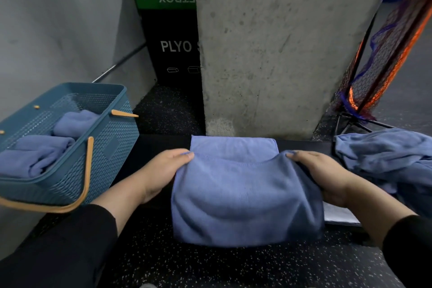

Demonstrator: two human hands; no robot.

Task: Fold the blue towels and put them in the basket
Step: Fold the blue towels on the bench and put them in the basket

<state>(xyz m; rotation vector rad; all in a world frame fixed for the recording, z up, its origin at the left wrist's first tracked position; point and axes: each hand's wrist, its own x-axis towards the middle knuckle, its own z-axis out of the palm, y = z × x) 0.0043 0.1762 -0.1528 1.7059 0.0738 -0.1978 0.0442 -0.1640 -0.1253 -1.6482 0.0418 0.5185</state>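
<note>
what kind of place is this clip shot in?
Likely a gym or fitness studio: black speckled rubber flooring, a green-and-black box printed PLYO, and orange-and-blue sports netting on a black stand, beside a bare concrete pillar.

Gym corner — plyo box, speckled rubber floor.

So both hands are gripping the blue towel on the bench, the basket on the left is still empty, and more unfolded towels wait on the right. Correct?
Not quite: the basket is not empty. The head view shows two folded blue towels inside it, one nearer and one farther back. The rest holds: the left hand and right hand grip the blue towel on the bench, and unfolded towels wait on the right.
</note>
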